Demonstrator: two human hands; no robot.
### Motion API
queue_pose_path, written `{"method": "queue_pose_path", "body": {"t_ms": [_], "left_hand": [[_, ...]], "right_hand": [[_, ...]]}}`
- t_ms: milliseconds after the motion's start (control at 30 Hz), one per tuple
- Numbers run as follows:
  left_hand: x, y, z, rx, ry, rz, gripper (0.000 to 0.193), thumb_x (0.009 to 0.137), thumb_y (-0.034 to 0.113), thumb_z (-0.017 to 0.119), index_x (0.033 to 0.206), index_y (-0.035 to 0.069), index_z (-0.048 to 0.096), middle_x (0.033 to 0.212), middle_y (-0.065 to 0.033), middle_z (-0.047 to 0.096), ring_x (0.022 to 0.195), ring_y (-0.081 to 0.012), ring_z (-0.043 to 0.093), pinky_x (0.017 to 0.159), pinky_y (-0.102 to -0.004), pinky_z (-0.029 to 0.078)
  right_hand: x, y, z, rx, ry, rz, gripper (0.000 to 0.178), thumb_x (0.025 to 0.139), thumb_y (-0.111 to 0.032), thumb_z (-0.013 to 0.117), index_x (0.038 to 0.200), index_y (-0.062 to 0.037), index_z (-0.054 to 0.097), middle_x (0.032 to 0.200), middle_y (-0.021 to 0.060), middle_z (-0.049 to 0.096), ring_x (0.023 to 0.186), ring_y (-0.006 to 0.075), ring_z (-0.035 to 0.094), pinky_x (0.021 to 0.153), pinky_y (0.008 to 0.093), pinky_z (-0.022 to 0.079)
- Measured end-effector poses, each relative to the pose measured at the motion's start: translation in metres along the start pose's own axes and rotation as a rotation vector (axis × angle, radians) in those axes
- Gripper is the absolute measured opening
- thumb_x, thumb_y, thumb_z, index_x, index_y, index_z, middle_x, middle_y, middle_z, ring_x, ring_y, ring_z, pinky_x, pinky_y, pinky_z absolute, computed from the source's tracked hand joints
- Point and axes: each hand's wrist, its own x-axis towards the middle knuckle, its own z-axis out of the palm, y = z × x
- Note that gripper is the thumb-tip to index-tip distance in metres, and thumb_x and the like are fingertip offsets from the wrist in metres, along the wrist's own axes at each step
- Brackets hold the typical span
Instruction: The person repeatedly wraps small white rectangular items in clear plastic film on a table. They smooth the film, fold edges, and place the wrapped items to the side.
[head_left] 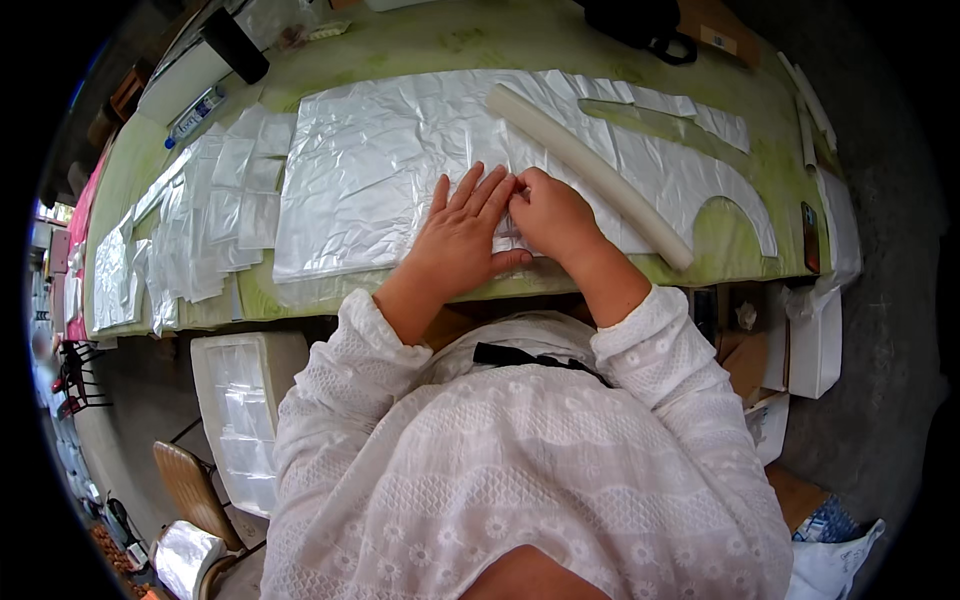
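A wrinkled, translucent white plastic apron (370, 150), with curved cut-outs and strap-like strips at its right end, lies flat on the table before me. My left hand (462, 235) rests palm down on it, fingers stretched out. Close against those fingertips, my right hand (553, 215) is closed in a pinch on the plastic; the exact bit between its fingers is mostly hidden. A long pale tube (590, 170) lies slantwise across the apron, just beyond and to the right of my right hand.
Small folded plastic pieces (225, 190) overlap at the left of the green-covered table (400, 45). A bottle (195, 117) and a black cylinder (234, 46) stand behind them. At the right edge lies a phone (809, 237). A white bin (205, 385) with plastic packs is below left, near a chair (190, 490).
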Motion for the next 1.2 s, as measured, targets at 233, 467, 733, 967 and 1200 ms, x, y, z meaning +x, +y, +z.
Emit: {"method": "queue_pose_path", "body": {"t_ms": [233, 467, 733, 967, 1200], "left_hand": [[-0.010, 0.008, -0.003, 0.069, -0.056, -0.078, 0.095, 0.087, 0.065, 0.068, 0.156, 0.006, 0.041, 0.167, -0.0127, 0.034, 0.157, -0.0332, 0.026, 0.125, -0.0632, 0.014], [-0.047, 0.028, -0.018, -0.059, -0.203, 0.166, 0.079, 0.080, 0.037, 0.082, 0.149, 0.014, 0.051, 0.162, -0.0073, 0.042, 0.153, -0.0272, 0.034, 0.124, -0.0634, 0.020], [-0.037, 0.013, -0.011, -0.203, -0.027, 0.079, 0.061, 0.080, 0.015, 0.079, 0.138, 0.013, 0.062, 0.149, -0.0060, 0.058, 0.145, -0.0291, 0.047, 0.122, -0.0531, 0.030], [-0.024, 0.011, 0.003, -0.330, 0.147, -0.080, 0.025, 0.085, 0.008, 0.069, 0.109, 0.007, 0.076, 0.130, -0.0062, 0.070, 0.124, -0.0310, 0.060, 0.109, -0.0453, 0.043], [-0.006, 0.015, 0.006, -0.127, 0.228, -0.214, 0.014, 0.088, 0.020, 0.069, 0.093, 0.008, 0.075, 0.110, -0.0043, 0.071, 0.104, -0.0320, 0.063, 0.093, -0.0467, 0.046]], "right_hand": [[-0.034, -0.003, -0.006, 0.142, -0.044, 0.004, 0.047, 0.090, -0.026, 0.069, 0.131, -0.0089, 0.055, 0.088, 0.0095, 0.073, 0.084, 0.0293, 0.071, 0.077, 0.0422, 0.055], [-0.111, 0.015, -0.016, 0.348, -0.028, -0.254, 0.030, 0.085, -0.008, 0.070, 0.114, -0.0068, 0.063, 0.087, 0.0086, 0.068, 0.086, 0.0306, 0.065, 0.078, 0.0432, 0.052], [-0.072, 0.049, -0.011, 0.054, 0.222, -0.670, 0.034, 0.077, -0.001, 0.066, 0.110, -0.0098, 0.069, 0.109, 0.0068, 0.073, 0.112, 0.0319, 0.063, 0.097, 0.0451, 0.046], [-0.068, 0.048, -0.003, 0.057, 0.320, -0.615, 0.016, 0.081, -0.014, 0.073, 0.095, -0.0065, 0.070, 0.099, 0.0072, 0.070, 0.100, 0.0325, 0.062, 0.089, 0.0459, 0.046], [-0.048, 0.042, 0.006, -0.154, 0.364, -0.413, 0.026, 0.090, -0.029, 0.072, 0.077, -0.0058, 0.070, 0.087, 0.0098, 0.066, 0.088, 0.0331, 0.060, 0.078, 0.0481, 0.047]]}}
